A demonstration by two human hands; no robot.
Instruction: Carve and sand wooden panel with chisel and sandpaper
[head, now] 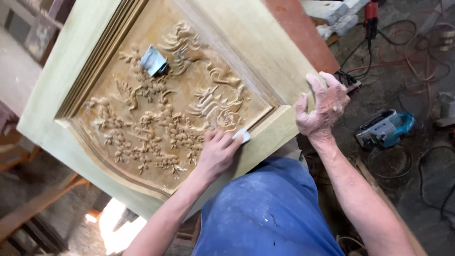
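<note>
Dusty grey floor (407, 189) lies at 3 o'clock, with tangled cables (417, 52) and a blue power planer (385, 128) on it. At 10 o'clock a big wooden panel (265, 42) fills most of the view. Its frame is pale and smooth, with stepped mouldings, and the sunken middle is a brownish relief carving (161, 118) of flowers, branches and birds, rough and powdery. A folded grey piece of sandpaper (153, 60) rests on the carving at 11 o'clock. The left hand (217, 154) grips a small pale sandpaper pad (243, 136) with its fingers and presses it on the moulding at the lower corner of the carving. The right hand (321, 106) is released, fingers half curled, and touches the panel edge at 3 o'clock. A blue dusty garment (270, 208) shows at 6 o'clock.
</note>
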